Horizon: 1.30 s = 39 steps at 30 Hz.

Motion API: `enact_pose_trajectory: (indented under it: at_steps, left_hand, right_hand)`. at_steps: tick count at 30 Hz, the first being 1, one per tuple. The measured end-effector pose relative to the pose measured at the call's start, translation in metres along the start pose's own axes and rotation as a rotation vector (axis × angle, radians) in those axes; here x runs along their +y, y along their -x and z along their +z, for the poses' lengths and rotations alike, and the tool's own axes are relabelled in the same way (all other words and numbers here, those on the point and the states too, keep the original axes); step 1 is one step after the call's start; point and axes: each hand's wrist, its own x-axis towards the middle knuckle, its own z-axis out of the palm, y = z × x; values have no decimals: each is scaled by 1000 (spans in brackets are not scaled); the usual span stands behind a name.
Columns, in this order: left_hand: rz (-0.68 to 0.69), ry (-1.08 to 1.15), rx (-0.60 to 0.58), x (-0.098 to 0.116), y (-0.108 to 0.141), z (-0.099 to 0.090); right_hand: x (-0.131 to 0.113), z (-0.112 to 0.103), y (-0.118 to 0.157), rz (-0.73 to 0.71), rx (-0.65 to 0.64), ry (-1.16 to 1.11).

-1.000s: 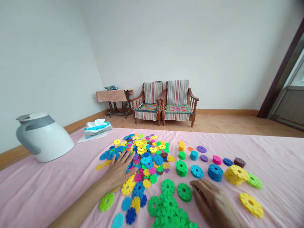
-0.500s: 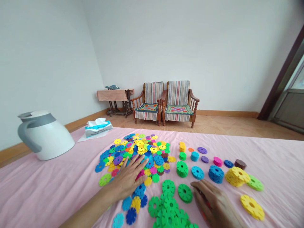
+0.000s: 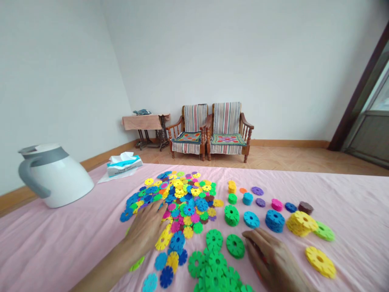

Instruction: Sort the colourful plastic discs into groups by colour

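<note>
My left hand [image 3: 147, 225] lies palm down on the left side of a mixed pile of notched plastic discs [image 3: 179, 190] in many colours, its fingers stretched out. Curled beside a large green disc [image 3: 235, 246], my right hand [image 3: 273, 253] has a red sliver showing under its fingers, apparently a red plastic disc, mostly hidden. A heap of green discs [image 3: 214, 271] sits between the hands. Beyond my right hand stand sorted stacks: green [image 3: 231, 215], blue [image 3: 275, 221] and yellow [image 3: 302, 223]. A large yellow disc [image 3: 320, 261] lies to its right.
A pink cloth [image 3: 75, 247] covers the table. A white and grey jug [image 3: 57, 174] and a tissue box [image 3: 124, 165] stand at the left. Smaller sorted discs, among them a brown stack [image 3: 305, 207], are at the back right. Two wooden armchairs [image 3: 226, 125] stand beyond.
My left hand has slid left and back over the pile, uncovering yellow and pink discs. My right hand stays in nearly the same place, still curled.
</note>
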Motion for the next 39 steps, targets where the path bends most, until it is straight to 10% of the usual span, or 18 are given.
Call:
enact_pose_trajectory:
  at_steps: [12, 23, 30, 34, 39]
  left_hand:
    - [4, -42, -45, 11, -1, -11]
    - [116, 115, 100, -5, -37, 23]
    - [40, 153, 216, -2, -35, 6]
    - [1, 429, 243, 24, -22, -22]
    - [52, 983, -107, 86, 11, -48]
  right_hand:
    - [1, 1, -2, -3, -4, -14]
    - [0, 0, 0, 5, 2, -29]
    - [0, 0, -1, -26, 39, -37]
    - [0, 0, 0, -43, 150, -17]
    - [0, 0, 1, -46, 127, -4]
